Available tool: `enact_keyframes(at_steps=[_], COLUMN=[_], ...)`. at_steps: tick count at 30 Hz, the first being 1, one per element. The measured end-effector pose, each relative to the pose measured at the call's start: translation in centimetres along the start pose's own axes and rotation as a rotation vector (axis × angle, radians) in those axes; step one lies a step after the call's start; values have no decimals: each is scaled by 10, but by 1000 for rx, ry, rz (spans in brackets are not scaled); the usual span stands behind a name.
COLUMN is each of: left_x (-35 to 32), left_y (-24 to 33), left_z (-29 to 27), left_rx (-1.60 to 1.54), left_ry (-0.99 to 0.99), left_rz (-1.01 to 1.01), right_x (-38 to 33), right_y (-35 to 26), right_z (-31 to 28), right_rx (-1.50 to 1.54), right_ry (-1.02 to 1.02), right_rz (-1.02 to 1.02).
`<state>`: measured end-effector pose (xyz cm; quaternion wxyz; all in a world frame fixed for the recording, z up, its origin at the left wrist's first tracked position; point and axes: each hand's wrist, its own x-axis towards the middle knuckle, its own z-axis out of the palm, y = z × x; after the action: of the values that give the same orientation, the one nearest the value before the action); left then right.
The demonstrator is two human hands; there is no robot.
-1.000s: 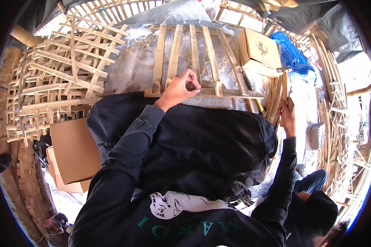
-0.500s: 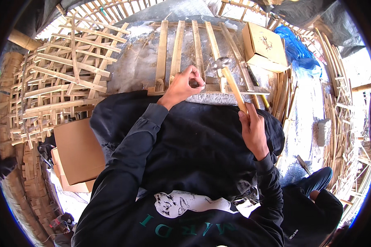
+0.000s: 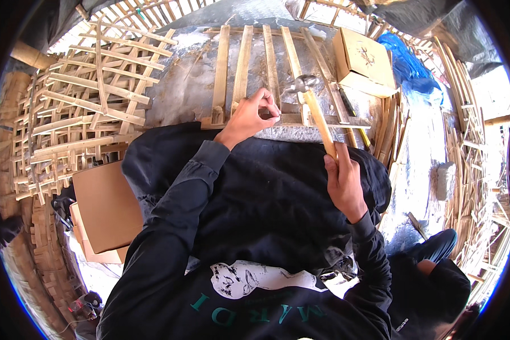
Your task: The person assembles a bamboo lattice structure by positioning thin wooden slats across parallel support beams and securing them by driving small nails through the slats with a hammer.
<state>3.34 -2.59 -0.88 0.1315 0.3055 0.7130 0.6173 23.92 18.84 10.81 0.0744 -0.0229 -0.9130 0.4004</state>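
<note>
My right hand (image 3: 347, 184) is wrapped round the wooden handle of a hammer (image 3: 319, 118). The hammer's metal head is raised above the near end of a bamboo slat. Thumb and fingertips of my left hand (image 3: 247, 119) are pinched together at the near crosspiece (image 3: 351, 122) of a bamboo frame; whatever sits between them is too small to make out. Several bamboo slats (image 3: 243, 62) run away from me off that crosspiece, spaced apart. A pale block (image 3: 292, 135) lies under the crosspiece, by the black cloth over my lap.
Woven bamboo lattices (image 3: 96, 90) are piled at left, above a cardboard box (image 3: 109, 207). Another cardboard box (image 3: 364, 62) and a blue plastic bag (image 3: 405, 65) stand at far right. Bamboo strips (image 3: 464, 164) line the right side. Another person's dark sleeve (image 3: 425, 289) shows at lower right.
The hammer's head has shifted slightly nearer and my right hand slightly left. My left hand keeps its pinch at nearly the same place.
</note>
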Motion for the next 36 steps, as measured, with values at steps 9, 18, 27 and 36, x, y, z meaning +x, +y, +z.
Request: enact_keyframes(at_steps=[9, 18, 27, 36], left_x=[0, -2, -1, 1], left_y=[5, 10, 7, 13], left_z=[-1, 1, -1, -3], left_rx=[14, 27, 1, -21], left_ry=[13, 5, -22, -57], left_rz=[-3, -63, -48, -16], right_x=[-7, -13, -16, -23], right_y=[9, 27, 20, 16], right_z=[12, 18, 25, 17], right_rx=[0, -123, -33, 4], right_ry=[-48, -122, -54, 2], right_rz=[-40, -21, -16, 58])
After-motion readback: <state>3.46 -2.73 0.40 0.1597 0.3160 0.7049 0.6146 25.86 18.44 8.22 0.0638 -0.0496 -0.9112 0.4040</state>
